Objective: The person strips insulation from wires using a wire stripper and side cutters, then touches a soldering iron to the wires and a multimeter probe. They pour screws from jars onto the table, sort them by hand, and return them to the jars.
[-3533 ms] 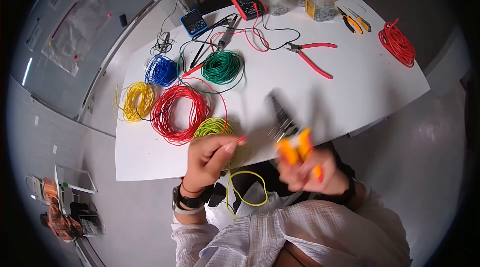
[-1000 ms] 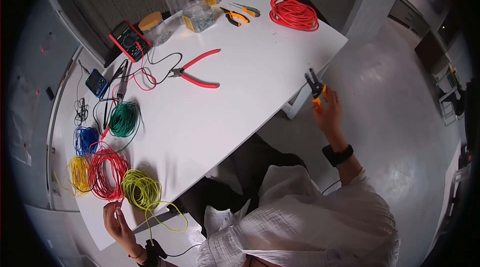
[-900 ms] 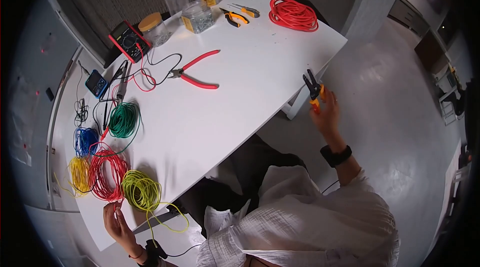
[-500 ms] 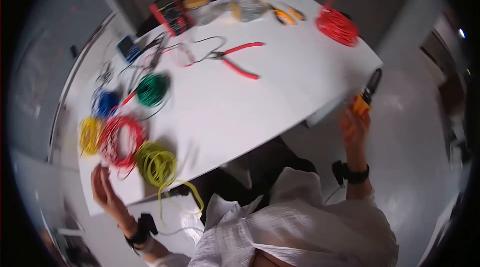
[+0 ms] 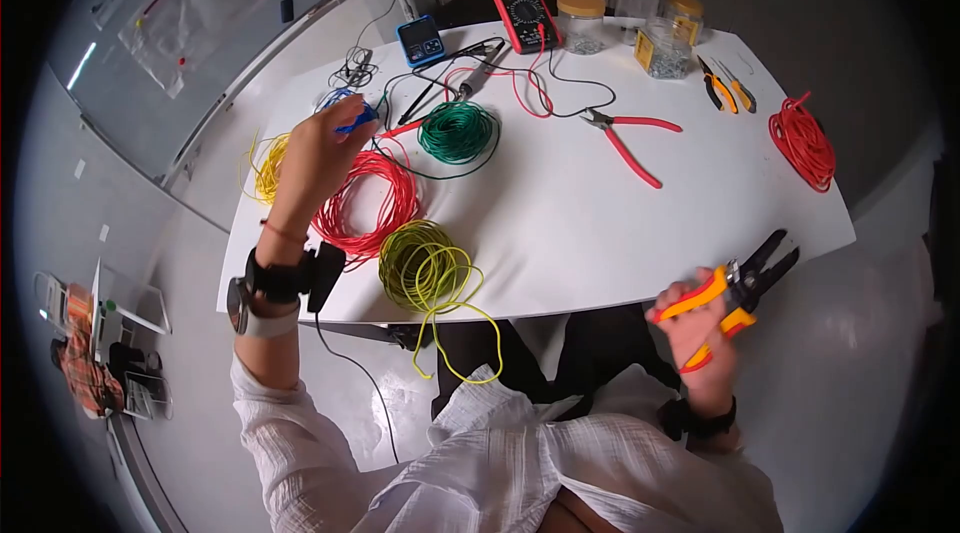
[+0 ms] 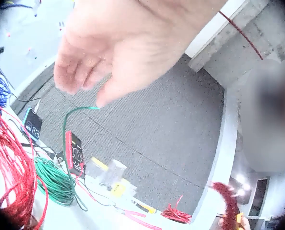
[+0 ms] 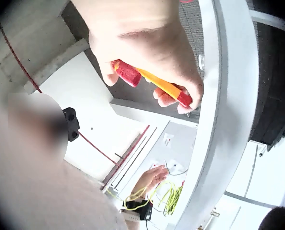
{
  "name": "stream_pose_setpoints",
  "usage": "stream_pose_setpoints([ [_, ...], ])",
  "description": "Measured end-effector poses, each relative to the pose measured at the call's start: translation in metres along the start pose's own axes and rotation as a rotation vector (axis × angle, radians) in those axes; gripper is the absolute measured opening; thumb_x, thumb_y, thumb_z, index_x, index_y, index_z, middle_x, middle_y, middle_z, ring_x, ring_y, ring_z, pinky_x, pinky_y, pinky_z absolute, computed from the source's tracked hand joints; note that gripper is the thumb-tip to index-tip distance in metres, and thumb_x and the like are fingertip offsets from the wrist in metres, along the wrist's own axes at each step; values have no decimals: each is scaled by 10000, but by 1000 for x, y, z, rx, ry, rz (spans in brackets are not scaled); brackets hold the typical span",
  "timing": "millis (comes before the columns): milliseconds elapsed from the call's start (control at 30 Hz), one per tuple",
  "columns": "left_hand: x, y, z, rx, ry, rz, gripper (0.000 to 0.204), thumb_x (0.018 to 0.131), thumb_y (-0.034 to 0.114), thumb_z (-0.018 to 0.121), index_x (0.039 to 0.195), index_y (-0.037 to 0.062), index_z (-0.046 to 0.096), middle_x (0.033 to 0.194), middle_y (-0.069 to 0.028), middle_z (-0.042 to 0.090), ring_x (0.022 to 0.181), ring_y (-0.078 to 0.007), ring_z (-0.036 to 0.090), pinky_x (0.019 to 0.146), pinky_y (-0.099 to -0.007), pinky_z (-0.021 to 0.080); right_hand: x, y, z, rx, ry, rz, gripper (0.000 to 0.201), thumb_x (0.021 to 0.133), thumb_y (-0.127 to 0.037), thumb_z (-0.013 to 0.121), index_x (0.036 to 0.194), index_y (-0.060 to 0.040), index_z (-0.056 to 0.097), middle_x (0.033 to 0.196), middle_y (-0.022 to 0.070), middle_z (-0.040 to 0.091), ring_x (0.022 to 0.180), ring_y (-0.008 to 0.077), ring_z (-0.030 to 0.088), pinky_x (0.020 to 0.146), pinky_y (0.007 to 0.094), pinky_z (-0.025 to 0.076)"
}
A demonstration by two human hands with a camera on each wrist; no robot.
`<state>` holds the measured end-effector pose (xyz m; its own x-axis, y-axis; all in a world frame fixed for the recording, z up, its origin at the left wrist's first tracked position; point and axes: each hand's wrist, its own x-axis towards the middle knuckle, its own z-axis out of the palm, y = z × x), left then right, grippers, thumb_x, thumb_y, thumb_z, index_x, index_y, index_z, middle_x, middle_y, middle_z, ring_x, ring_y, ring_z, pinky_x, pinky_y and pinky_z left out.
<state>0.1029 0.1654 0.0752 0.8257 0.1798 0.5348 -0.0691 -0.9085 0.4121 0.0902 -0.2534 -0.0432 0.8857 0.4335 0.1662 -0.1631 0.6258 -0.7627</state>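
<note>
My left hand hovers over the blue wire coil, fingers loosely bent and thumb apart from them. In the left wrist view, the free end of a green wire rises from its coil right up to the thumb tip. Beyond the front table edge, my right hand grips wire strippers with orange-and-red handles, their black jaws spread and pointing up and right. The right wrist view shows fingers curled round the handles. The green coil, red coil and yellow-green coil lie near the left hand.
At the back stand a red multimeter, a blue meter and several jars. Red-handled cutters lie open mid-table. Orange pliers and a thick red coil sit at right. A yellow coil is at left.
My left hand has let go of the red wire end and moved forward over the blue coil. The wire strippers have turned in my right hand, and the head view has swung left.
</note>
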Motion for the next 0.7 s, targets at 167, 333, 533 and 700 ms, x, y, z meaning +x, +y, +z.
stream_pose_setpoints([
  [167, 9, 11, 1, -42, -162, -36, 155, 808, 131, 576, 904, 19, 624, 754, -134, 635, 671, -212, 624, 617, -278, 468, -1, 13, 7, 42, -167, 100, 723, 707, -321, 663, 1295, -116, 296, 1046, 124, 428, 973, 244, 431, 846, 409, 373],
  [333, -10, 54, -17, -86, -228, -175, 192, 828, 129, 580, 923, -30, 633, 669, -53, 623, 622, -86, 561, 621, -226, 461, 7, 13, -1, -639, -158, -124, 601, 686, -53, 623, 1246, 7, 413, 970, 90, 512, 852, 132, 478, 812, 266, 381],
  [533, -43, 100, -5, -367, -279, -17, 138, 810, 25, 582, 921, -40, 632, 719, -68, 649, 656, -88, 608, 622, -208, 480, 33, -3, 46, -1006, -93, -242, 528, 634, -105, 689, 1126, 0, 528, 854, 90, 569, 714, 144, 544, 643, 249, 427],
  [700, -72, 104, 13, -561, -331, -126, 143, 837, 34, 562, 939, -49, 620, 756, -75, 654, 693, -103, 614, 634, -222, 488, 61, 1, 69, -1271, -77, -467, 553, 566, -108, 711, 1091, -39, 549, 779, 81, 580, 613, 197, 532, 550, 280, 440],
])
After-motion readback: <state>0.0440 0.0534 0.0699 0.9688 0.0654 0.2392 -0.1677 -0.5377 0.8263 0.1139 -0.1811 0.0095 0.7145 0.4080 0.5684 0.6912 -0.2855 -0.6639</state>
